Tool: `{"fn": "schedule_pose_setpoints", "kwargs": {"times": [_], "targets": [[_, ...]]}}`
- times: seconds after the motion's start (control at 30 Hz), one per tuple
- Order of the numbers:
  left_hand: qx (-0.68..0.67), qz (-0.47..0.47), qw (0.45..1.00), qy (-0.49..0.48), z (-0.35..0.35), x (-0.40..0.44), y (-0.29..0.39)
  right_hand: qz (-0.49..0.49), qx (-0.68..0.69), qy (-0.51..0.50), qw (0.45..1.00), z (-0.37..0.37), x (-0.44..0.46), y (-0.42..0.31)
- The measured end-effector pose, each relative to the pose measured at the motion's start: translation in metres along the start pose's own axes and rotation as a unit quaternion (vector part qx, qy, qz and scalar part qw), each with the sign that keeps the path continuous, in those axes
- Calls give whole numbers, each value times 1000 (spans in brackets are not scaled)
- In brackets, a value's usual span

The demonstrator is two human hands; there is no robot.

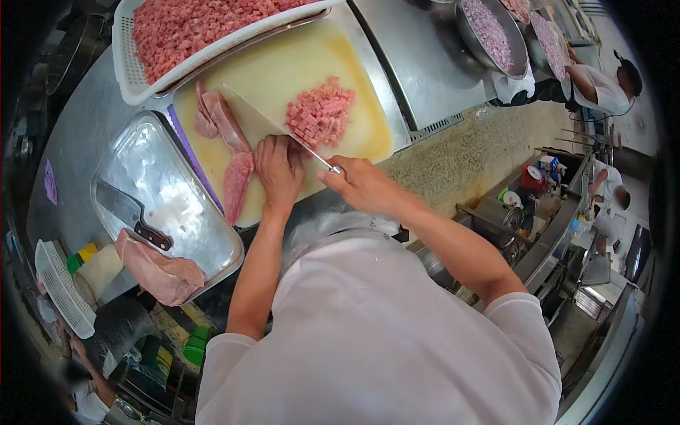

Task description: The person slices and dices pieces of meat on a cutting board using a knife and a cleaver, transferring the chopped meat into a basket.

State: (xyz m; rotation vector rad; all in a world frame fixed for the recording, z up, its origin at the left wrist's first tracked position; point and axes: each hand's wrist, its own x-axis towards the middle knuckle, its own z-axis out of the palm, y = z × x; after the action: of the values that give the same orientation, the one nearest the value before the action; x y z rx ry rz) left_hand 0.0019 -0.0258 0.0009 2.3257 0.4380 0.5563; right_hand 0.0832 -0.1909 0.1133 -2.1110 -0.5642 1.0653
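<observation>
My right hand (365,185) is closed around the handle of a long thin knife (263,115), whose blade slants up and left across the cutting board (368,117). Beside the blade, my left hand (278,166) presses down with curled fingers on meat largely hidden beneath it. Left of that hand lies a raw meat piece (238,180), with longer strips of meat (225,122) above it. A pile of diced meat (319,113) sits to the right of the blade.
A white basket (126,67) of diced meat stands at the board's far edge. The metal tray (191,191) at left holds a cleaver (124,205) and a large meat piece (159,269). Bowls of chopped onion-like pieces (489,32) stand far right, near a person (602,85).
</observation>
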Motion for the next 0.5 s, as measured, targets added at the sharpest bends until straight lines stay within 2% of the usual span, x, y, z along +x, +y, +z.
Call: {"fn": "schedule_pose_setpoints", "kwargs": {"times": [0.13, 0.23, 0.33, 0.43, 0.5], "targets": [[-25, 12, 1000, -11, -2, 0, -2, -121, -3, 90, 989, 27, 37, 13], [-38, 24, 999, -1, -8, 0, 3, 17, 23, -5, 1000, 0, 25, -17], [-24, -12, 1000, -8, -13, -5, 5, 26, -6, 0, 1000, -4, 4, -12], [-29, -9, 999, -26, -15, -4, 4, 25, 21, -19, 999, 0, -9, -6], [-5, 9, 1000, -14, -9, -6, -1, -20, 38, -9, 999, 12, 10, 7]]}}
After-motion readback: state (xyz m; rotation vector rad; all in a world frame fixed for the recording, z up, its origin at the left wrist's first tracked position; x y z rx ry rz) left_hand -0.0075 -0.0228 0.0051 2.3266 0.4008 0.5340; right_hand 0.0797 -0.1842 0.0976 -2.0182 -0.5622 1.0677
